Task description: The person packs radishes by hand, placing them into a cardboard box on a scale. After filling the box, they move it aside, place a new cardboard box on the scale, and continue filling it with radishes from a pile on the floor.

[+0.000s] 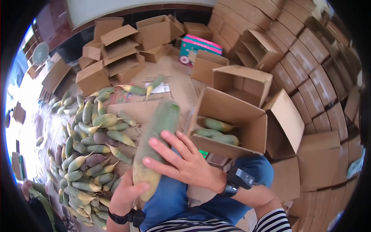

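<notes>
A large green radish [155, 131], pale yellow toward its lower end, is held slantwise above my lap. My left hand [124, 193] grips that lower end, with the thumb across the front. Against its side lies my right hand [185, 162], fingers stretched out and spread. Just beyond my right hand stands an open cardboard box [247, 116] with several green radishes [218, 124] lying inside. Beneath it, a scale with a lit green display [203, 153] is partly hidden.
Many loose radishes [92, 149], mostly green and some purplish, are heaped on the left. Open boxes [119, 44] stand at the back. Stacked cartons [297, 69] wall the right side, and a pink-and-teal box [199, 48] sits behind. Part of another person [38, 205] shows at lower left.
</notes>
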`<state>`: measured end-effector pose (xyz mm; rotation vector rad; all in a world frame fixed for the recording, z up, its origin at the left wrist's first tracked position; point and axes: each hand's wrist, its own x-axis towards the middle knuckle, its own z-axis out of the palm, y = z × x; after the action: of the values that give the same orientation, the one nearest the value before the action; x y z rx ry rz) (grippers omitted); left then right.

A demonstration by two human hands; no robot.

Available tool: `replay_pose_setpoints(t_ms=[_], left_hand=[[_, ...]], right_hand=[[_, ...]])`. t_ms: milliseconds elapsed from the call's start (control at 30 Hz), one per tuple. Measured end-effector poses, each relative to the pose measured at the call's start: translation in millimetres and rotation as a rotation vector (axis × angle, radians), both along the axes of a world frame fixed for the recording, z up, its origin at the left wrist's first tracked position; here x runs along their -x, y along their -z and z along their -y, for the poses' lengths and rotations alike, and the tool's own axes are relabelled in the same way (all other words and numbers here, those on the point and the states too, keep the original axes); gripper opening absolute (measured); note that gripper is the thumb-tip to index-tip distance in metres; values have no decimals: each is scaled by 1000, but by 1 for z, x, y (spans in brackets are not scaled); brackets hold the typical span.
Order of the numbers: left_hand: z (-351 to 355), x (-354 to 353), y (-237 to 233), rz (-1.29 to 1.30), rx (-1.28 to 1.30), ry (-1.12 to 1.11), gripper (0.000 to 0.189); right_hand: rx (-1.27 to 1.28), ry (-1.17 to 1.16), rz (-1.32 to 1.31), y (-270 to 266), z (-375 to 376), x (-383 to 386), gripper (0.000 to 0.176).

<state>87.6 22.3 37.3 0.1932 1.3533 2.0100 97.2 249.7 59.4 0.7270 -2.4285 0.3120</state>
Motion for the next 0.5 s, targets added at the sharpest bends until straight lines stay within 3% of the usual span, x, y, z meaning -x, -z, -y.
replay_pose_setpoints(t_ms=[100,200,267,333,400,500], left_hand=[[-19,-6,-5,44,28,119,76],[-36,2,-12,36,17,232,81],[-47,13,-12,-836,298,165,82],[-70,8,-27,-992,454,110,76],[-82,6,-3,-1373,943,243,67],[-94,4,19,-1464,1031,145,62]], right_hand=[[-102,-8,-148,-6,-20,-5,45],[-84,71,-24,-9,-66,4,53],[129,204,131,-6,-100,14,66],[198,361,171,10,-138,29,74],[208,518,333,35,-176,33,69],[137,616,467,88,-223,27,68]])
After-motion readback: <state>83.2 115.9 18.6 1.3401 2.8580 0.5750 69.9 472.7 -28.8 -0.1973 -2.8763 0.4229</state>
